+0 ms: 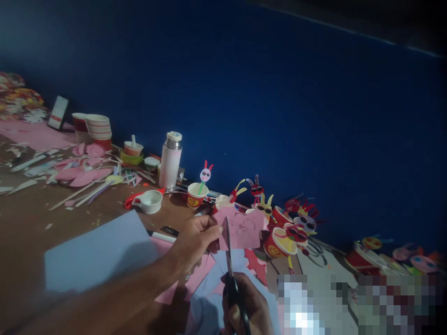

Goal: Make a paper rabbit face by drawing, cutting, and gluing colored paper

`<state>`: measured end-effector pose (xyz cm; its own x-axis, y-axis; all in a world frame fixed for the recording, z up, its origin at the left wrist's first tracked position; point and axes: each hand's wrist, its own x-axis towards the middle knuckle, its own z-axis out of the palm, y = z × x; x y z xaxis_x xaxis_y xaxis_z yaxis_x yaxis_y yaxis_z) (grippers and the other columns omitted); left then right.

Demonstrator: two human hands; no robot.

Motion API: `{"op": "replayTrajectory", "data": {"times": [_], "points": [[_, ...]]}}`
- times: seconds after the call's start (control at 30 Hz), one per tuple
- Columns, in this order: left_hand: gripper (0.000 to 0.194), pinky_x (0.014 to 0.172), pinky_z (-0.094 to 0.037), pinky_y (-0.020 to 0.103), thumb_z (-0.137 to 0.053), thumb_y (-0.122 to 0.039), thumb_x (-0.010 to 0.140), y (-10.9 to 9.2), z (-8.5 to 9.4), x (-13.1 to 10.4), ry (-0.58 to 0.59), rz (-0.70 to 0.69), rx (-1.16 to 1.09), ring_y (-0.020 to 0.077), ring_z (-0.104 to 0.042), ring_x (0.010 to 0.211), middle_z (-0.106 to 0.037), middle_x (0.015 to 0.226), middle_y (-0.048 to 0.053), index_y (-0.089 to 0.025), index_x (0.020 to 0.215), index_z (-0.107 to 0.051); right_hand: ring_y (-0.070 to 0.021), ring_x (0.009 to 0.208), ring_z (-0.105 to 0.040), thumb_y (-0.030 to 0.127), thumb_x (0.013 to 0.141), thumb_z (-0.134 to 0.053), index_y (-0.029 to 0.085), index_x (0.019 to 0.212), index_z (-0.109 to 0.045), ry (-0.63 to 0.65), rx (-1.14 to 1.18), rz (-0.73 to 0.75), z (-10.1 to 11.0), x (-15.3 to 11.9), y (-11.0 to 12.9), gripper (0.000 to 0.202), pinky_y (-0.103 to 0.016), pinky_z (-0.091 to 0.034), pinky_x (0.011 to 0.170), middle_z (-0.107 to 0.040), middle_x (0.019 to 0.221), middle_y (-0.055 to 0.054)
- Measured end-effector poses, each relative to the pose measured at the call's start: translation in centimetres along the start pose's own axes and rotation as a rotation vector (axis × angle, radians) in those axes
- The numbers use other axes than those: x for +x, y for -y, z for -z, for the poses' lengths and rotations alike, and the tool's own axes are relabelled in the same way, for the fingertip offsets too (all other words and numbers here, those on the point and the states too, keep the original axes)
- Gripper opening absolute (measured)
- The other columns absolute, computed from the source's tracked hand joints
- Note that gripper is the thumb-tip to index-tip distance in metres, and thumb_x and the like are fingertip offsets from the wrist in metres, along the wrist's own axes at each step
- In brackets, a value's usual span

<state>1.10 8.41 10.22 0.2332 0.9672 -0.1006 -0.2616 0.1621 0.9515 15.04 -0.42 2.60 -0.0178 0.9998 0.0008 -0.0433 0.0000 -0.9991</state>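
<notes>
Over the counter (pixel 21 232), I am pinching pink paper (pixel 247 229) by its left edge in my left grip (pixel 195 242), seemingly steadying it for the scissors (pixel 229 263) my right grip (pixel 257 300) is clasping just below.

Dim light all round, and the blue wall (pixel 223 93) is swallowed by black at the upper right; the pink paper (pixel 247 230) is softly lit, a shadow is cast across the pale sheet (pixel 94 246), the left forearm (pixel 108 298) is smeared by blur, and glare is broken into blocks, lower right.
</notes>
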Motion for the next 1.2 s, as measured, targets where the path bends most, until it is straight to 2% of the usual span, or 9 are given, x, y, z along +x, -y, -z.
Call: {"op": "replayTrajectory", "data": {"times": [0.17,0.37,0.57,0.87,1.07,1.2], "points": [[0.019,0.036,-0.031,0.017,-0.057,-0.03,0.07,0.0,0.0,0.1,-0.01,0.033,0.004,0.0087,-0.047,0.038,-0.055,0.046,-0.001,-0.016,0.06,-0.051,-0.0054,0.033,-0.033,0.064,0.061,-0.062,0.019,0.092,-0.054,0.009,-0.009,0.013,0.3,0.1,-0.8,0.056,-0.018,-0.025,0.032,-0.046,0.05,0.006],[0.016,0.037,-0.031,0.017,-0.056,-0.028,0.071,0.5,0.3,0.2,0.005,0.022,0.07,0.0092,-0.048,0.043,-0.059,0.052,0.002,-0.015,0.062,-0.053,-0.0069,0.035,-0.037,0.073,0.061,-0.054,0.019,0.089,-0.052,0.076,-0.018,0.065,0.0,0.4,0.0,0.061,-0.018,-0.028,0.035,-0.046,0.048,0.006],[0.014,0.04,-0.034,0.018,-0.056,-0.026,0.07,0.7,0.2,0.1,0.021,0.013,0.059,0.0098,-0.049,0.045,-0.06,0.052,0.002,-0.014,0.062,-0.055,-0.0079,0.035,-0.04,0.074,0.066,-0.049,0.019,0.089,-0.053,0.034,-0.104,0.144,-0.1,0.5,0.3,0.06,-0.019,-0.031,0.035,-0.049,0.048,0.004],[0.014,0.034,-0.03,0.016,-0.059,-0.022,0.067,-0.1,-0.5,-0.4,0.016,0.059,-0.003,0.0054,-0.042,0.033,-0.054,0.044,-0.003,-0.016,0.057,-0.053,-0.0061,0.036,-0.037,0.067,0.064,-0.057,0.018,0.089,-0.056,-0.017,-0.101,0.086,0.4,0.0,0.7,0.054,-0.018,-0.031,0.034,-0.048,0.052,0.005],[0.013,0.036,-0.031,0.015,-0.058,-0.023,0.068,-0.4,-0.4,-0.5,0.021,0.044,0.009,0.006,-0.046,0.036,-0.054,0.044,-0.003,-0.015,0.058,-0.053,-0.0052,0.032,-0.035,0.066,0.061,-0.06,0.018,0.092,-0.054,-0.018,-0.046,-0.006,0.0,-0.3,1.7,0.057,-0.018,-0.029,0.033,-0.047,0.05,0.006],[0.014,0.033,-0.028,0.016,-0.057,-0.022,0.068,-0.6,-0.5,-0.6,0.013,0.068,0.01,0.0048,-0.041,0.029,-0.053,0.042,-0.004,-0.016,0.057,-0.05,-0.0046,0.03,-0.035,0.064,0.062,-0.061,0.019,0.092,-0.054,-0.028,-0.042,0.006,-0.1,-0.3,1.7,0.055,-0.017,-0.026,0.032,-0.047,0.047,0.006]]}}
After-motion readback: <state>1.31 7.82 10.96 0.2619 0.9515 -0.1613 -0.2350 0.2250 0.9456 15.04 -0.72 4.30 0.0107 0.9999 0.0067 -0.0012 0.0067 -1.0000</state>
